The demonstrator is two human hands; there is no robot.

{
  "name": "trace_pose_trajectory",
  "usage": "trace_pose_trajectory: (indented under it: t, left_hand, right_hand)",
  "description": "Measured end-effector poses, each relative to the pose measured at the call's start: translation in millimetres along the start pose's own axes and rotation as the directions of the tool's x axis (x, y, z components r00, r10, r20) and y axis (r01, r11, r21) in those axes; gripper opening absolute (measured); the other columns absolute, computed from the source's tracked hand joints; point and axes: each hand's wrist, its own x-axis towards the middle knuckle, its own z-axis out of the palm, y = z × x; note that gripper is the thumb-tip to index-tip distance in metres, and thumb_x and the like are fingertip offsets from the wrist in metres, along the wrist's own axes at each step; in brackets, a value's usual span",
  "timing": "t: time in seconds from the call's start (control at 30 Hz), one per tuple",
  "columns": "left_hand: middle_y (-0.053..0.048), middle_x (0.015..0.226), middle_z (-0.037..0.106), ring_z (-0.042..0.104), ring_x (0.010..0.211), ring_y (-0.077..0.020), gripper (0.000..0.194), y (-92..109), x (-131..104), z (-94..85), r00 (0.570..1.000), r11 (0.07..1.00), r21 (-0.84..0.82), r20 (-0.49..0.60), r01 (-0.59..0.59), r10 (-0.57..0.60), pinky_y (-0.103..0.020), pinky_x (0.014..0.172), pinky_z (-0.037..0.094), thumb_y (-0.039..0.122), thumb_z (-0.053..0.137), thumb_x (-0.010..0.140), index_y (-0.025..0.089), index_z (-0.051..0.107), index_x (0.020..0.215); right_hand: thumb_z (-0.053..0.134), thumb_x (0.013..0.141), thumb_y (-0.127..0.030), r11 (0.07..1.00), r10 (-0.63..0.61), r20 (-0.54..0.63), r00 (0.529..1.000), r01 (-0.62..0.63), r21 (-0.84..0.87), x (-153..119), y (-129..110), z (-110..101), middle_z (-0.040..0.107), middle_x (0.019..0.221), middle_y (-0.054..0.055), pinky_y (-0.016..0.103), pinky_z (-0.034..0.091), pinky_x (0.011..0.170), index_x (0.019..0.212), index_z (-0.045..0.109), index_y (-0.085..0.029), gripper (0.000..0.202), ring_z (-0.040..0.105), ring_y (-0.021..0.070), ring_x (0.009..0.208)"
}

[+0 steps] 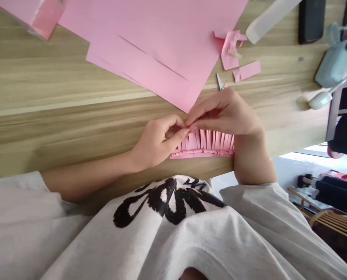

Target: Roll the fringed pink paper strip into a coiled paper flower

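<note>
Your left hand [157, 140] and right hand [228, 112] meet in front of your chest, thumb and forefinger of each drawn together so that all four tips touch at one spot. They look clamped on a cut tab of a fringed pink strip [206, 144], though the bit of paper between them is too small to make out.

The strip lies on the wooden table [74, 124], just on your body's side of the fingertips. Its left end is right by the pinch; the rest runs rightward beneath your right hand to your forearm. The slit tabs point away from you, and a curled edge faces you.

The step in hand appears to be shaping the tabs one at a time, starting at the left end. The next move seems to call for a light, steady pinch and a small turn of the tips, without tearing the thin paper or dragging the strip.

Just beyond your fingertips is the corner of a large pink sheet [150, 42], with slits in it. A scissors blade [219, 81] shows right behind your right knuckles, and past it, farther right, lie pink scraps [230, 52].
</note>
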Motion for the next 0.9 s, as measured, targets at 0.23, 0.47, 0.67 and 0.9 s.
trace_pose_trajectory:
  t: [0.23, 0.47, 0.67, 0.9]
  left_hand:
    - [0.001, 0.070, 0.065, 0.055, 0.052, -0.0080, 0.011, -2.0, -2.7, 2.8, 1.000, 0.999, -0.031, -0.001, -0.011, 0.011, -0.019, 0.045, 0.041, 0.026, 0.061, 0.091, 0.018, 0.063, 0.085]
    - [0.001, 0.073, 0.065, 0.054, 0.055, -0.0079, 0.007, -0.8, -4.0, 4.9, 1.000, 1.000, -0.013, 0.005, -0.025, 0.025, -0.019, 0.049, 0.042, 0.021, 0.061, 0.090, 0.018, 0.061, 0.083]
    - [0.000, 0.075, 0.065, 0.059, 0.062, -0.0110, 0.007, -1.9, -3.7, 3.4, 0.999, 0.999, -0.053, 0.035, -0.012, 0.014, -0.021, 0.053, 0.046, 0.023, 0.059, 0.091, 0.018, 0.061, 0.086]
    - [-0.001, 0.080, 0.067, 0.061, 0.062, -0.0106, 0.010, -3.7, -2.9, 4.7, 1.000, 0.997, -0.076, 0.024, -0.012, 0.013, -0.020, 0.052, 0.046, 0.027, 0.060, 0.092, 0.017, 0.062, 0.091]
  right_hand:
    - [0.074, 0.081, -0.017, 1.000, 0.000, -0.026, 1.000, -0.001, -0.031, -3.1, -2.3, 2.5, 0.077, 0.076, 0.002, 0.030, 0.060, 0.064, 0.080, 0.078, -0.022, 0.006, 0.073, 0.0167, 0.074]
    - [0.083, 0.074, -0.027, 0.999, 0.040, -0.041, 0.998, -0.040, -0.013, -3.0, 0.2, 4.0, 0.075, 0.072, 0.002, 0.029, 0.060, 0.062, 0.075, 0.077, -0.023, 0.007, 0.072, 0.0173, 0.072]
    - [0.080, 0.076, -0.025, 1.000, 0.014, 0.004, 1.000, -0.014, -0.001, -2.1, 2.8, 3.9, 0.075, 0.074, 0.001, 0.027, 0.061, 0.061, 0.077, 0.077, -0.024, 0.004, 0.072, 0.0155, 0.072]
    - [0.076, 0.080, -0.022, 0.999, 0.008, -0.014, 1.000, -0.009, -0.036, -3.1, 0.8, 0.7, 0.077, 0.081, 0.001, 0.028, 0.061, 0.070, 0.078, 0.078, -0.026, 0.005, 0.072, 0.0159, 0.079]
